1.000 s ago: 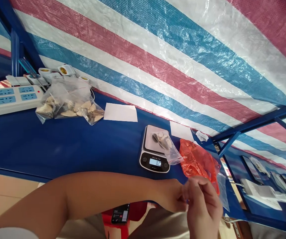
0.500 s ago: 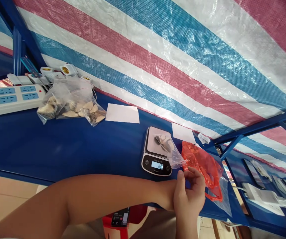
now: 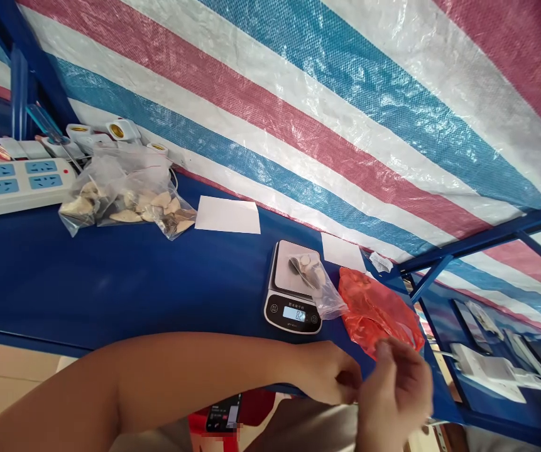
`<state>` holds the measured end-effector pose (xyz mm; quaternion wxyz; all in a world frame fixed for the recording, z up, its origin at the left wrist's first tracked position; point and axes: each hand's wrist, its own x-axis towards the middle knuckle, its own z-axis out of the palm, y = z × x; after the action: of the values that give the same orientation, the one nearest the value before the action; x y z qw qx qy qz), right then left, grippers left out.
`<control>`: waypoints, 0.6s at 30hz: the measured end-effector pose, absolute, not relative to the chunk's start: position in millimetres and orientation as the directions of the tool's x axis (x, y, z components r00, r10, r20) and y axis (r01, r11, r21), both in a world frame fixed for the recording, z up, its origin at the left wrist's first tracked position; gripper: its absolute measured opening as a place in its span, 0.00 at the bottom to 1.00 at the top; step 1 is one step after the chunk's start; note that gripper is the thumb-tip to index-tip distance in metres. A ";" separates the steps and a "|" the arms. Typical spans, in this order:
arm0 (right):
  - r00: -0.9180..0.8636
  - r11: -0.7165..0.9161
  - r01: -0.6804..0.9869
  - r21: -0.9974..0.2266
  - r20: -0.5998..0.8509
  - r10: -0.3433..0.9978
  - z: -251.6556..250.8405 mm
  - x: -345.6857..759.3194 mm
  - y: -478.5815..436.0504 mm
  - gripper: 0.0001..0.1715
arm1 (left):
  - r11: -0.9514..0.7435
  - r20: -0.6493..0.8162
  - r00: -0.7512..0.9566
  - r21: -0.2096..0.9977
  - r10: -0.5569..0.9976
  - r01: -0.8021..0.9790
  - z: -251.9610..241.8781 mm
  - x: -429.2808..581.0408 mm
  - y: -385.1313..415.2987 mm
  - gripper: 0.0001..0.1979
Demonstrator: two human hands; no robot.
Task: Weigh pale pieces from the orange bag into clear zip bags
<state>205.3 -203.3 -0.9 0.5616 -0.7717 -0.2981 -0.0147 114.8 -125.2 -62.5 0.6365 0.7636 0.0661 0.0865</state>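
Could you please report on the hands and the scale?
Left hand curled, right hand close by; grips unclear. Clear bag on the scale, loose end over its edge. Red bag beside the scale, near right hand.

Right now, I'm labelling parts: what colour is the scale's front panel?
The front panel is black, seen best in the head view.

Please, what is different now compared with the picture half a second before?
The right hand moved rightward, uncovering more of the left hand; whether either grips anything is unclear. The clear plastic beside the red bag no longer shows there. The scale and the small bag on it stayed put.
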 end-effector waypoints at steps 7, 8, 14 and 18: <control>0.544 -0.400 0.813 -0.424 0.305 0.782 1.6 308.0 -229.6 0.25 | -0.068 -0.056 0.987 0.995 0.154 0.067 -44.6 104.7 -122.2 0.07; 0.441 -0.302 0.866 -0.399 0.324 0.837 -1.3 315.9 -223.6 0.26 | -0.060 -0.061 0.984 0.996 0.164 0.072 -42.6 103.2 -122.7 0.07; 0.296 -0.190 0.929 -0.316 0.329 0.897 11.1 317.6 -171.8 0.30 | -0.060 -0.116 0.974 0.990 0.197 0.131 -31.0 97.5 -124.8 0.07; 0.164 -0.058 0.933 -0.354 0.276 0.947 37.6 298.2 -147.7 0.27 | -0.060 -0.128 0.971 0.988 0.201 0.142 -30.6 98.6 -124.2 0.07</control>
<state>298.2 -147.7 37.6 0.2302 -0.7272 -0.6465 0.0151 98.6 -124.2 -30.6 0.6755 0.7275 0.1178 0.0216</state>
